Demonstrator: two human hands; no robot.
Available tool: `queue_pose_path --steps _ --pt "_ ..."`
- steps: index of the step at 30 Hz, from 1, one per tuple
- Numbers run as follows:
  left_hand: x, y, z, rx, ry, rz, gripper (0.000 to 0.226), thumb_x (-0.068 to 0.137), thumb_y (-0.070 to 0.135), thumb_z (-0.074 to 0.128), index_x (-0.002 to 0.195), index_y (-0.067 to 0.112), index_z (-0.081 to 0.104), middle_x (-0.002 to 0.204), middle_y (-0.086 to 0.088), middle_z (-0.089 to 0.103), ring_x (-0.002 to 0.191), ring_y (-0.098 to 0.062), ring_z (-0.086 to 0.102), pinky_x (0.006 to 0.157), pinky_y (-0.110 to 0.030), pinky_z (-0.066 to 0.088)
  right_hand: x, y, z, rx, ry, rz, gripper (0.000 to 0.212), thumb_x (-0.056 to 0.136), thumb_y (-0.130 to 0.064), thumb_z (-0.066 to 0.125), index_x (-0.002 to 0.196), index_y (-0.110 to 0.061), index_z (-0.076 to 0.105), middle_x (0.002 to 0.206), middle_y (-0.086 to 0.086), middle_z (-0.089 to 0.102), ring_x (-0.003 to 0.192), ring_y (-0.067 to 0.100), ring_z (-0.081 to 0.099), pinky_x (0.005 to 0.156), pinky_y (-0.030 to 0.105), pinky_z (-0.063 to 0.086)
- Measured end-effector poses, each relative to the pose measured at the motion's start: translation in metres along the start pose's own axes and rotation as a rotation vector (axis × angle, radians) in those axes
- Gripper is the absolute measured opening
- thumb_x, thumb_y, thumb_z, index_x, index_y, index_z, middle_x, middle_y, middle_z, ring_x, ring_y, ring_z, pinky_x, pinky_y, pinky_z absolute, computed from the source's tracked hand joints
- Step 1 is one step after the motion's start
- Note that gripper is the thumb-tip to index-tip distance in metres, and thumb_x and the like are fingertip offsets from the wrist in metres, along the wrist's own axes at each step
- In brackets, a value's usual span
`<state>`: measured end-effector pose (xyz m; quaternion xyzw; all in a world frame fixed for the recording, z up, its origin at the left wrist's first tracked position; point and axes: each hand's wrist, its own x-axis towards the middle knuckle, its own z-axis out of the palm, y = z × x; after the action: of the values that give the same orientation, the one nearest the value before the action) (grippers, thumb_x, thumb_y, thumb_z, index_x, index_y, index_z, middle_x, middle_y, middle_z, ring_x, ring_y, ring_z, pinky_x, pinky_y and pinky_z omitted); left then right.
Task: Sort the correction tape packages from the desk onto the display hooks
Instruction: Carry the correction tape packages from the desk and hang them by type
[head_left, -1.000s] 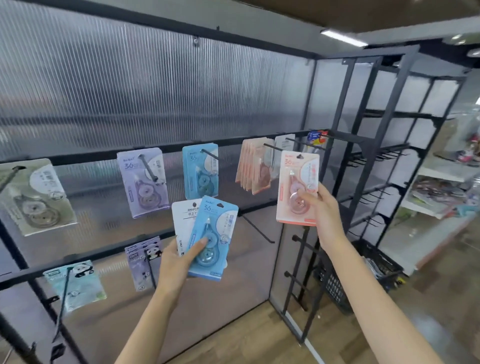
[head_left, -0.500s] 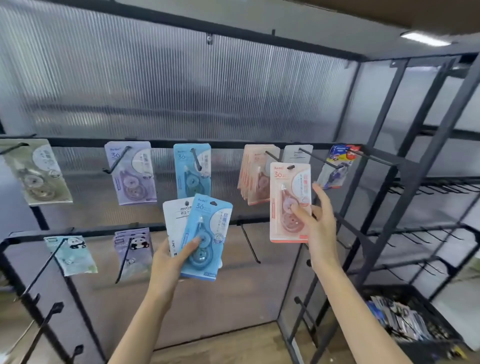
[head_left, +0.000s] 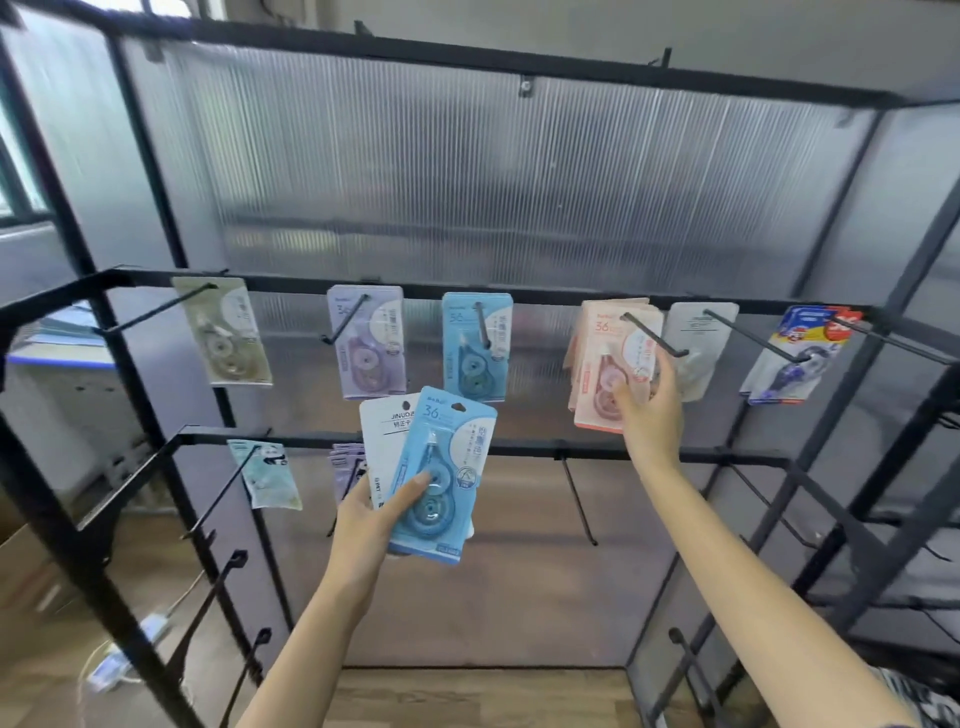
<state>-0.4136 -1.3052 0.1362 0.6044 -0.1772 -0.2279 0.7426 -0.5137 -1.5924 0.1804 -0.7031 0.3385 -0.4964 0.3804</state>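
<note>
Peach-pink cardboard is sliding onto a black hook (head_left: 652, 335) as my right hand (head_left: 649, 410) is pinching the pink package (head_left: 605, 374) against the matching stack already hanging there. Down and to the left of it, my left hand (head_left: 371, 512) is gripping a blue package (head_left: 441, 475) with a white package (head_left: 382, 441) fanned behind, thumb pressing on the front. Just above that hand, a blue package on its hook (head_left: 475, 345) is hanging, lilac and green ones further left. By my reckoning, two in hand are still awaiting hooks; the desk is out of view.
</note>
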Motion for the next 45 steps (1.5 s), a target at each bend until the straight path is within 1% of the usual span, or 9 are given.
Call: queue_pose_path --steps 7,13,16,20,23,30,36,41,45 --pt "0.0 0.009 -0.014 -0.012 -0.021 -0.01 0.035 0.079 0.024 0.079 0.109 0.014 0.066 0.101 -0.007 0.076 0.089 -0.029 0.073 0.068 -0.042 0.06 -0.041 -0.015 0.008 -0.146 0.155 0.067 0.05 0.09 -0.019 0.061 0.135 -0.007 0.044 0.13 0.019 0.045 0.121 0.033 0.038 0.104 0.045 0.033" --pt "-0.002 0.017 -0.013 -0.038 -0.086 -0.011 0.044 0.072 0.027 0.081 0.11 0.011 0.065 0.101 -0.009 0.076 0.088 -0.029 0.073 0.066 -0.041 0.059 -0.119 -0.06 0.029 0.104 -0.401 0.062 0.021 0.095 -0.032 0.056 0.105 -0.016 0.064 0.1 -0.01 0.066 0.094 -0.002 0.06 0.082 0.011 0.044" --pt "-0.004 0.019 -0.012 -0.016 -0.123 -0.003 0.046 0.07 0.029 0.083 0.11 0.013 0.066 0.102 -0.009 0.076 0.089 -0.03 0.073 0.069 -0.046 0.06 -0.138 -0.073 0.041 0.223 -0.496 0.135 0.022 0.095 -0.028 0.057 0.093 -0.007 0.064 0.092 0.002 0.071 0.081 0.003 0.063 0.072 0.013 0.047" --pt "-0.006 0.019 -0.017 -0.039 -0.151 0.011 0.043 0.076 0.032 0.072 0.113 0.012 0.066 0.106 -0.009 0.075 0.098 -0.03 0.071 0.086 -0.052 0.056 -0.143 -0.09 0.036 0.342 -0.489 0.143 0.012 0.094 -0.022 0.06 0.086 -0.013 0.062 0.088 0.002 0.073 0.087 0.015 0.068 0.083 0.04 0.054" --pt "-0.007 0.018 -0.027 -0.063 -0.131 0.033 0.04 0.081 0.036 0.063 0.113 0.013 0.067 0.107 -0.006 0.075 0.103 -0.025 0.07 0.094 -0.042 0.051 -0.139 -0.107 0.022 0.324 -0.432 0.025 0.015 0.094 -0.023 0.059 0.091 -0.008 0.062 0.092 0.006 0.072 0.085 0.016 0.066 0.078 0.033 0.051" --pt "-0.007 0.016 -0.051 -0.065 -0.082 0.055 0.037 0.082 0.036 0.063 0.112 0.015 0.069 0.107 -0.005 0.075 0.101 -0.023 0.071 0.077 -0.028 0.057 -0.113 -0.12 0.01 0.288 -0.32 -0.004 0.015 0.094 -0.024 0.06 0.095 -0.01 0.065 0.094 0.001 0.072 0.086 0.011 0.067 0.076 0.026 0.052" --pt "-0.009 0.016 -0.061 -0.104 -0.048 0.037 0.035 0.082 0.036 0.064 0.11 0.014 0.07 0.106 -0.006 0.075 0.099 -0.025 0.071 0.087 -0.039 0.054 -0.108 -0.112 0.025 0.254 -0.308 0.021 0.016 0.093 -0.023 0.061 0.094 -0.008 0.066 0.093 0.004 0.072 0.086 0.014 0.066 0.074 0.026 0.051" --pt "-0.012 0.018 -0.07 -0.1 -0.035 0.043 0.034 0.083 0.037 0.066 0.11 0.017 0.07 0.106 -0.007 0.075 0.098 -0.026 0.072 0.088 -0.042 0.054 -0.075 -0.094 0.058 0.204 -0.263 0.156 0.02 0.089 -0.035 0.065 0.093 -0.016 0.063 0.095 0.003 0.07 0.091 0.02 0.068 0.085 0.047 0.055" --pt "-0.016 0.022 -0.077 -0.095 -0.012 0.057 0.037 0.081 0.037 0.063 0.11 0.014 0.07 0.106 -0.008 0.075 0.098 -0.027 0.071 0.088 -0.042 0.054 -0.044 -0.081 0.091 0.18 -0.209 0.219 0.017 0.087 -0.035 0.066 0.082 -0.022 0.056 0.096 0.005 0.068 0.093 0.025 0.066 0.085 0.051 0.054"
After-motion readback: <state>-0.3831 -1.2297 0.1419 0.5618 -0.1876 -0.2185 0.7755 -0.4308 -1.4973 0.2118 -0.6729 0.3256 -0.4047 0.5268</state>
